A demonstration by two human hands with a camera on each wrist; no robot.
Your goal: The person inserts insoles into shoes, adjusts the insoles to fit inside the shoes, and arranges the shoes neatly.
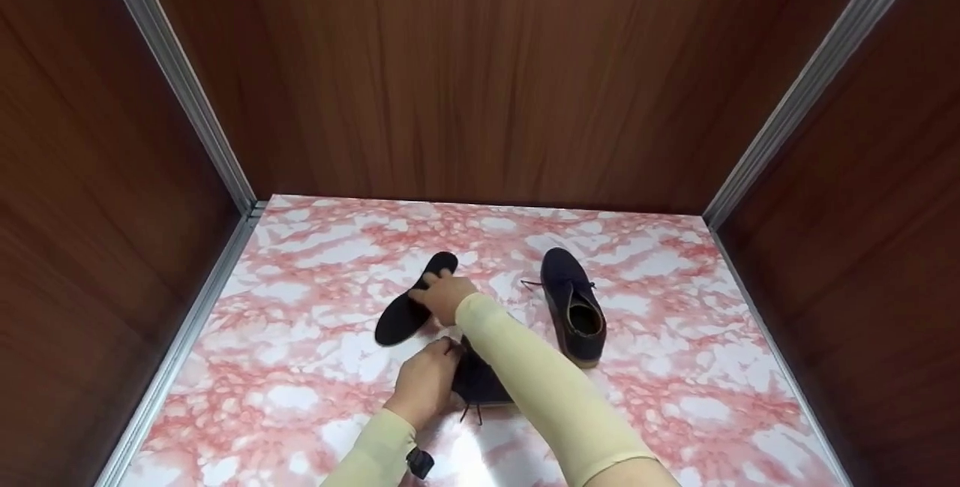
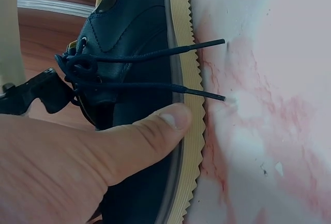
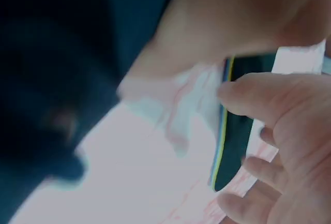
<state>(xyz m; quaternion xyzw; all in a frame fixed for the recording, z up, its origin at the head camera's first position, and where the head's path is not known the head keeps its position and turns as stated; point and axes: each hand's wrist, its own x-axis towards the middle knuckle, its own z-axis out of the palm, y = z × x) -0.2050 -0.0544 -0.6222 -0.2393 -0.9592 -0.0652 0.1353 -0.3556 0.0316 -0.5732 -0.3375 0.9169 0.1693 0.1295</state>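
Nearest you: cream sleeves [image 1: 375, 449] on both forearms, a small black device [image 1: 420, 463] at the left wrist. Your left hand [image 1: 424, 382] grips the near shoe [image 1: 480, 382] at its toe end, fingers curled over, thumb laid across the upper to the edge of the pale, ridged sole [image 2: 191, 69]. This shoe is dark blue, toe towards the tabletop's left edge; its heel end is hidden under your right forearm in the head view. Its laces [image 2: 145, 85] hang over the side, tips towards you.

Farther on, your right hand [image 1: 450, 299] reaches over the insole [image 1: 405, 318]. Fingers touch its top about midway; thumb and fingers stand apart, grasping nothing. Insole black, with a yellow and blue edge, lying left of the tabletop's middle: broad end towards the near left corner, narrow end towards the far edge.

To the right, well apart from the insole, the far shoe [image 1: 562, 273] stands upright, toe to the far edge, one lace out to its left. Under all, the red-and-white marbled tabletop [image 1: 300, 367]. Past its far edge, a brown wood-grain wall [image 1: 480, 82]; silver posts [image 1: 180, 82] rise at both far corners.
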